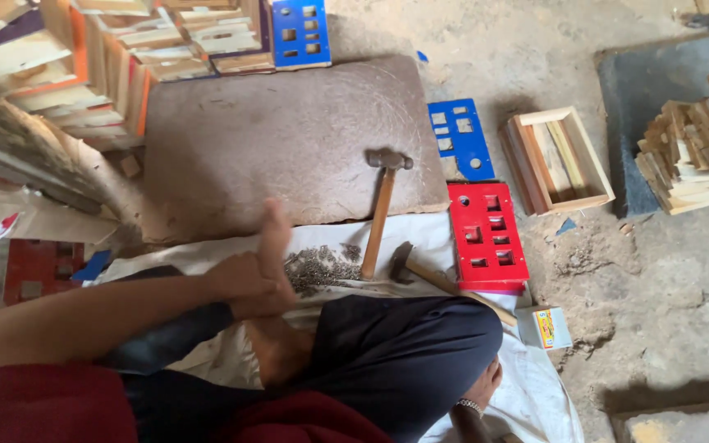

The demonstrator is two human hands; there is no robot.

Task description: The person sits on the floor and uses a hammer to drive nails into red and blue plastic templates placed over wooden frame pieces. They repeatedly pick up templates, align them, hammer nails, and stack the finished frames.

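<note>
Nails (320, 267) lie in a dark heap on the white cloth (420, 238), just beside the left hand (244, 283), which is curled round the person's own bare foot (276, 246); two hammers (379, 217) rest just past the heap, well apart from the right hand (486, 384), tucked behind the knee, its fingers hidden so I cannot tell their state; a red panel (486, 238) lies beyond.
</note>
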